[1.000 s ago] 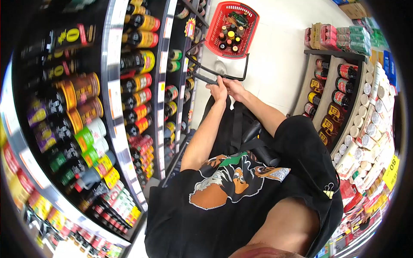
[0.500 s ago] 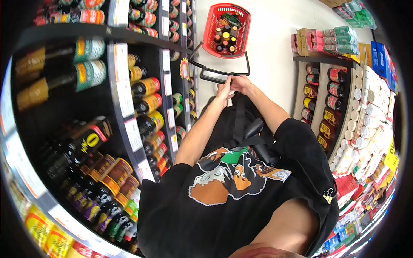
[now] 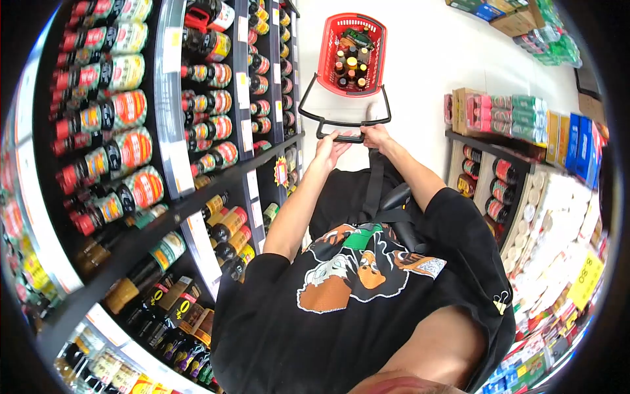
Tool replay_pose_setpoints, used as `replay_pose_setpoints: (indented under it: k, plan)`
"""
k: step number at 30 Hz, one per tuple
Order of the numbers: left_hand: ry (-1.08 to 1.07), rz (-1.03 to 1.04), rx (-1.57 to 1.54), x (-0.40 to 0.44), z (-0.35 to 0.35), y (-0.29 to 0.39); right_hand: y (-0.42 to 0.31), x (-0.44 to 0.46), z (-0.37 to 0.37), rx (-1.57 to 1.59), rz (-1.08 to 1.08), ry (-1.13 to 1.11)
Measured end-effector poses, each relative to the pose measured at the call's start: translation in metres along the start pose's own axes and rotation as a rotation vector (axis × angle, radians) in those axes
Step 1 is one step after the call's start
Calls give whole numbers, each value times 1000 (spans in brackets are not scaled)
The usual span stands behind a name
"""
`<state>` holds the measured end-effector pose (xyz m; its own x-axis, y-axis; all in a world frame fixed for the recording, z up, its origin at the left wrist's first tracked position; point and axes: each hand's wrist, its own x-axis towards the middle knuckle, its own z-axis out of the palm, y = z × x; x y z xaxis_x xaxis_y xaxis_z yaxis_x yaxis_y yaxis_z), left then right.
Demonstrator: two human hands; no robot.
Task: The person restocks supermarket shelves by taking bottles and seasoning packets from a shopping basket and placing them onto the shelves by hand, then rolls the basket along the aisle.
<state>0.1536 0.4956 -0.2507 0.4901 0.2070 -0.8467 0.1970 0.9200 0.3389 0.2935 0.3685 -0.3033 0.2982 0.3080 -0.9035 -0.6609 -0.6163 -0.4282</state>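
Observation:
Ahead of me on the pale floor is a red basket (image 3: pixel 326 49) with several dark bottles (image 3: pixel 352 64) and a green packet (image 3: pixel 357 37) inside. Its black handle frame (image 3: pixel 341 123) reaches back toward my body. My right hand (image 3: pixel 375 135) is closed around the right end of the handle's grip bar. At the left end, my left hand (image 3: pixel 330 150) touches the bar, its thumb near the bar and its fingers spread below.
Shelves of sauce bottles (image 3: pixel 125 111) rise along my left. To the right stand a low shelf (image 3: pixel 485 143) of bottles, packs of cans (image 3: pixel 518 118), stacked white packages (image 3: pixel 551 220) and a yellow price sign (image 3: pixel 586 279). Cartons (image 3: pixel 518 23) lie at the far right.
My hands, which were together, have moved apart along the handle bar. The shelves have slid past toward me, and the basket sits slightly lower in view.

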Motion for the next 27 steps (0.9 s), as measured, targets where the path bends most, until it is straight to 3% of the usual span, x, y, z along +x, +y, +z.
replay_pose_setpoints:
  k: [7, 10, 11, 13, 20, 24, 27]
  plan:
    - [-25, -9, -117, 62, 105, 37, -106, 56, -77, -154, -51, -25]
    - [8, -83, 236, 83, 144, 53, -147, 72, -106, -144, -65, -19]
    - [11, -76, 222, 89, 156, 60, -163, 76, -114, -159, -67, -24]
    - [59, -30, 504, 97, 181, 79, -192, 86, -128, -165, -78, 2]
    - [-29, -61, 502, 164, 250, 142, -288, 130, -171, -205, -139, 52]
    - [-70, -79, 602, 202, 283, 181, -339, 166, -192, -260, -75, -27]
    - [-104, -125, 572, 231, 317, 221, -383, 177, -201, -169, -17, 43]
